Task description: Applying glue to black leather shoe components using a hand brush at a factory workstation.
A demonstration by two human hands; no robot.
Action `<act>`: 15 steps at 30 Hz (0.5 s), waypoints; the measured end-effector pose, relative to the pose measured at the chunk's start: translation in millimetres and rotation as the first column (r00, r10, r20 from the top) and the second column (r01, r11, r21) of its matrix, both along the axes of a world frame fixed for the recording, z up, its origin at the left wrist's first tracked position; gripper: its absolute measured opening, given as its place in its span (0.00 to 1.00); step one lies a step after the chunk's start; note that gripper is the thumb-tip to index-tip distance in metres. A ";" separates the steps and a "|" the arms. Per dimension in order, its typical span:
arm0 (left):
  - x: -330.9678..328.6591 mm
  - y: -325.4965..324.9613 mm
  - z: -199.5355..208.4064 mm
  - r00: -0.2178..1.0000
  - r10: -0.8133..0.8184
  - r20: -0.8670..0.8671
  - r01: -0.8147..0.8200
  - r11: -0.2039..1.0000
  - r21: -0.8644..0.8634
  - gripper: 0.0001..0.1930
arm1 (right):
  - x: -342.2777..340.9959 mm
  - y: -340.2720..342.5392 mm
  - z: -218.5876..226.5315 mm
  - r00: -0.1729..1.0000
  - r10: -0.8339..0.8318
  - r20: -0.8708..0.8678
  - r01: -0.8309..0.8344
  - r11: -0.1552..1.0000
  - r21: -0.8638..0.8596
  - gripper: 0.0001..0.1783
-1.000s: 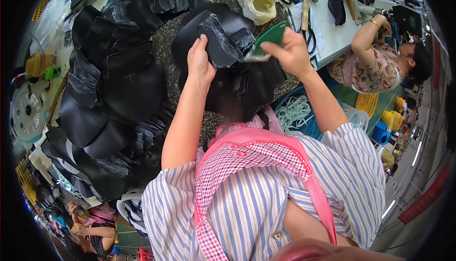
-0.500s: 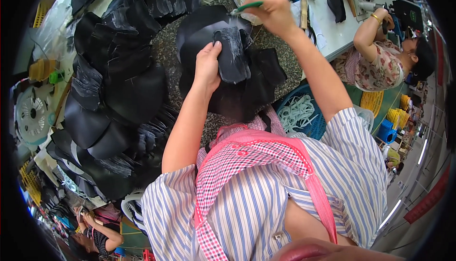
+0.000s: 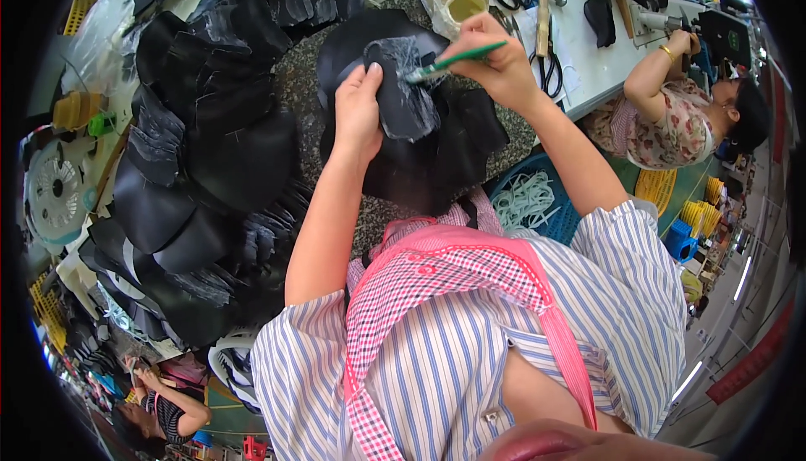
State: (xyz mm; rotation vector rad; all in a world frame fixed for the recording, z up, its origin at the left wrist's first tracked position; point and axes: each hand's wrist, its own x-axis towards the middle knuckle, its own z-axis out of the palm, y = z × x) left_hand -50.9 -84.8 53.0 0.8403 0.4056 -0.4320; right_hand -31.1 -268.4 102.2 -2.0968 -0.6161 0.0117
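Observation:
My left hand (image 3: 358,112) grips the left edge of a black leather piece (image 3: 401,108), thumb on top. Whitish, streaky adhesive covers much of that piece's face. In my right hand (image 3: 495,62) is a green-handled brush (image 3: 470,55), its bristles touching the piece near its right side. Beneath lie more black leather pieces (image 3: 437,167) on a speckled stone slab (image 3: 300,83). Beyond my right hand stands a container of pale yellowish liquid (image 3: 464,7).
Overlapping black pieces (image 3: 239,163) heap up at my left, several with whitened edges. Right of the slab are a hammer (image 3: 543,20) and scissors (image 3: 550,73). A blue basket (image 3: 564,224) of pale strips sits near my right elbow. A co-worker (image 3: 663,117) is at the right.
The brush has come down onto the leather piece and swung so its handle points right. My right hand has lowered slightly, uncovering the liquid container. The left hand keeps its grip, shifted slightly left.

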 end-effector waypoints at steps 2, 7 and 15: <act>-1.3 2.5 -5.5 0.998 0.057 -0.013 -0.057 0.998 -0.004 0.09 | -23.7 -5.8 -1.2 0.991 0.045 -0.129 -0.043 0.999 0.019 0.09; 3.0 13.3 3.4 0.995 0.053 0.079 -0.056 0.998 0.035 0.08 | -48.6 -28.8 4.3 0.879 0.031 -0.476 0.204 0.878 0.433 0.05; -4.0 -0.5 13.3 0.983 -0.011 0.184 -0.023 0.983 0.183 0.08 | -2.8 16.3 3.4 0.952 -0.303 -0.051 0.303 0.898 0.320 0.06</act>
